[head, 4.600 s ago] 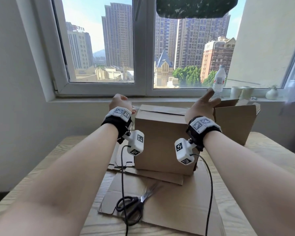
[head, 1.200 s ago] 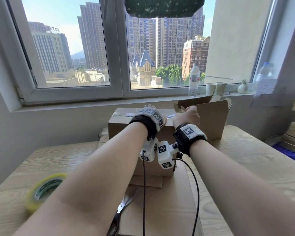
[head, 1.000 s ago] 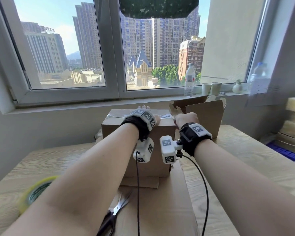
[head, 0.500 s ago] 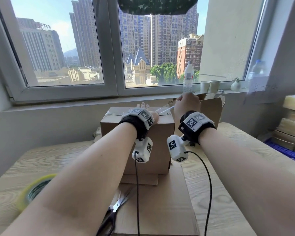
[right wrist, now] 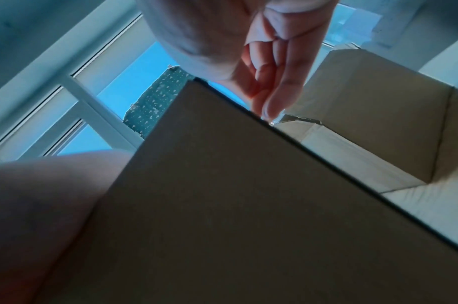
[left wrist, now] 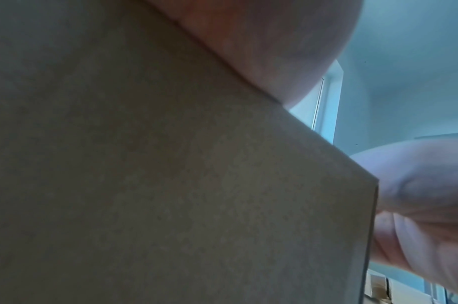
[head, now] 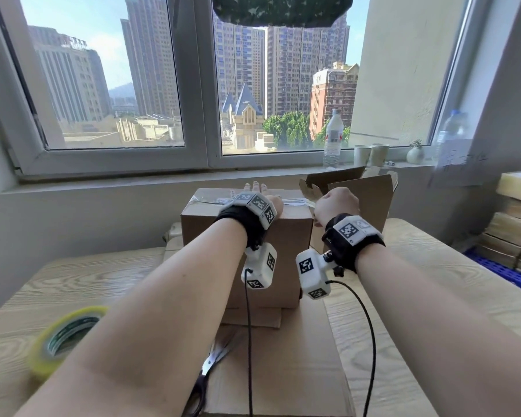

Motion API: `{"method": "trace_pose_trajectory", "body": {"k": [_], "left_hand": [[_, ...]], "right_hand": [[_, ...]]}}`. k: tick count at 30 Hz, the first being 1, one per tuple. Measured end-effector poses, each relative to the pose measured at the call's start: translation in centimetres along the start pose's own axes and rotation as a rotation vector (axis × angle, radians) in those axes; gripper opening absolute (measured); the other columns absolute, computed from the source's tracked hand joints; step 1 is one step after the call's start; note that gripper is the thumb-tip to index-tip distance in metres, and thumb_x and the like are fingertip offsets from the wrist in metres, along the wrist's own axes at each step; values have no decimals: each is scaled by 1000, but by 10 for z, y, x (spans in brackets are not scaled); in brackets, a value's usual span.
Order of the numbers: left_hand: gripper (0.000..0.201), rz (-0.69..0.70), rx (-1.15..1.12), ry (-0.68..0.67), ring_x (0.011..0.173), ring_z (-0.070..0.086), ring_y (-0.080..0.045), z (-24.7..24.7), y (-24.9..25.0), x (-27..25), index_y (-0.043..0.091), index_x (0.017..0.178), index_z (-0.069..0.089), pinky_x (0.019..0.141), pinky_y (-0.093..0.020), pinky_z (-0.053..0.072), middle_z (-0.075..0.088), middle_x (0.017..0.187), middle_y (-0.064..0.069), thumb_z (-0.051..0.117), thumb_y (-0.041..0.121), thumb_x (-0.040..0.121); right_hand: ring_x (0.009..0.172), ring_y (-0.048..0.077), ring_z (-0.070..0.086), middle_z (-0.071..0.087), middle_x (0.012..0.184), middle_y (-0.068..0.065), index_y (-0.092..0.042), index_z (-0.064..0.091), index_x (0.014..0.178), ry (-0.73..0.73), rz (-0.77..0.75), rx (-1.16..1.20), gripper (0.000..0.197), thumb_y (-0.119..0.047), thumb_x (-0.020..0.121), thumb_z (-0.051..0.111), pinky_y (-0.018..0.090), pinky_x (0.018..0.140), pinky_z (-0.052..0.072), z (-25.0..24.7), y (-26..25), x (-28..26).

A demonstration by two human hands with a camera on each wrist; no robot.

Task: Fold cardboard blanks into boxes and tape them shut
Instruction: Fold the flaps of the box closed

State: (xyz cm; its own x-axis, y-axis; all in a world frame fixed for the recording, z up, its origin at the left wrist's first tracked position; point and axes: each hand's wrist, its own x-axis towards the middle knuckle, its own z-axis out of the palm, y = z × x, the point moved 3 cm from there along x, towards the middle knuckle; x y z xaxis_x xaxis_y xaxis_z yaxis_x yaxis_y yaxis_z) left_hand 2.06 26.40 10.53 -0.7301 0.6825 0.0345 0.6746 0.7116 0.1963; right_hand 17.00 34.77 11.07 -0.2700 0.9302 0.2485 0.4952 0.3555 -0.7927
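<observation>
A closed brown cardboard box (head: 247, 251) stands on a flat blank on the table, with clear tape (head: 295, 201) running along its top seam. My left hand (head: 254, 191) lies flat on the box top, fingers straight. My right hand (head: 336, 203) is at the box's top right edge with curled fingers. In the right wrist view its fingertips (right wrist: 271, 102) pinch the shiny tape end (right wrist: 275, 121) down at that edge. The left wrist view is mostly filled by the box wall (left wrist: 144, 185), with the heel of my palm (left wrist: 261, 41) on its top edge.
A yellow tape roll (head: 63, 338) lies at the near left of the table. Scissors (head: 211, 365) rest on the flat cardboard blank (head: 283, 371) under my arms. An open box (head: 361, 203) stands behind on the right. A bottle (head: 333, 136) and cups (head: 370, 155) sit on the sill.
My right hand rose, pulling the tape end taut, then came down to the box's top right edge. The left hand has stayed flat on the box top.
</observation>
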Motion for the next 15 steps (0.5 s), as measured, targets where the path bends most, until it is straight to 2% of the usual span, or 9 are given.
{"method": "trace_pose_trajectory", "body": {"k": [4, 6, 8, 10, 11, 12, 13, 15], "left_hand": [[68, 9, 39, -2, 151, -6, -26, 1, -2, 3, 8, 156, 1, 123, -43, -3, -5, 165, -7, 25, 44, 104], [69, 10, 44, -5, 151, -8, -27, 1, -3, 3, 11, 156, -1, 122, -45, -4, -8, 165, -7, 26, 46, 103], [70, 16, 36, -2, 151, -10, -27, 1, -5, 4, 19, 157, -2, 122, -48, -6, -9, 164, -5, 29, 49, 102], [68, 18, 14, 2, 151, -11, -26, 0, -5, 2, 26, 157, -2, 121, -49, -8, -10, 164, -4, 30, 50, 102], [67, 25, 8, 2, 151, -11, -26, 0, -5, 1, 28, 157, -1, 121, -49, -8, -10, 164, -4, 30, 50, 102], [65, 31, 2, 1, 151, -11, -26, -1, -4, 0, 28, 157, 0, 121, -48, -8, -10, 164, -4, 29, 50, 102], [64, 38, 5, 2, 151, -11, -26, -1, -3, -1, 29, 157, 0, 121, -48, -8, -10, 165, -4, 28, 49, 102], [64, 46, 12, 9, 151, -11, -26, 0, -2, -3, 28, 157, 0, 121, -48, -8, -9, 165, -5, 27, 49, 103]], "right_hand": [[91, 29, 67, 68, 93, 10, -3, 72, 93, -73, 67, 111, 13, -9, 87, 61, 28, 73, 50, 4, 9, -4], [94, 32, 68, 71, 96, 12, -2, 74, 94, -111, 89, 190, 15, -10, 87, 63, 35, 80, 56, 8, 11, -8], [87, 31, 68, 70, 93, 12, -6, 70, 87, -226, 114, 289, 12, -12, 89, 60, 42, 79, 59, 15, 14, -9], [73, 23, 63, 62, 85, 8, -12, 59, 84, -408, 205, 425, 14, -17, 96, 54, 35, 66, 56, 18, 16, -13], [69, 21, 62, 62, 82, 7, -11, 59, 85, -441, 250, 459, 15, -21, 95, 56, 33, 64, 54, 15, 18, -16], [71, 23, 64, 65, 84, 8, -8, 63, 91, -402, 260, 433, 17, -25, 92, 61, 34, 69, 56, 11, 18, -15], [82, 26, 67, 68, 94, 10, -6, 65, 104, -320, 226, 343, 28, -29, 87, 66, 37, 79, 57, 5, 19, -11], [112, 31, 59, 58, 124, 10, -15, 56, 130, -145, 34, 85, 47, -34, 88, 64, 37, 97, 49, -5, 9, -8]]}}
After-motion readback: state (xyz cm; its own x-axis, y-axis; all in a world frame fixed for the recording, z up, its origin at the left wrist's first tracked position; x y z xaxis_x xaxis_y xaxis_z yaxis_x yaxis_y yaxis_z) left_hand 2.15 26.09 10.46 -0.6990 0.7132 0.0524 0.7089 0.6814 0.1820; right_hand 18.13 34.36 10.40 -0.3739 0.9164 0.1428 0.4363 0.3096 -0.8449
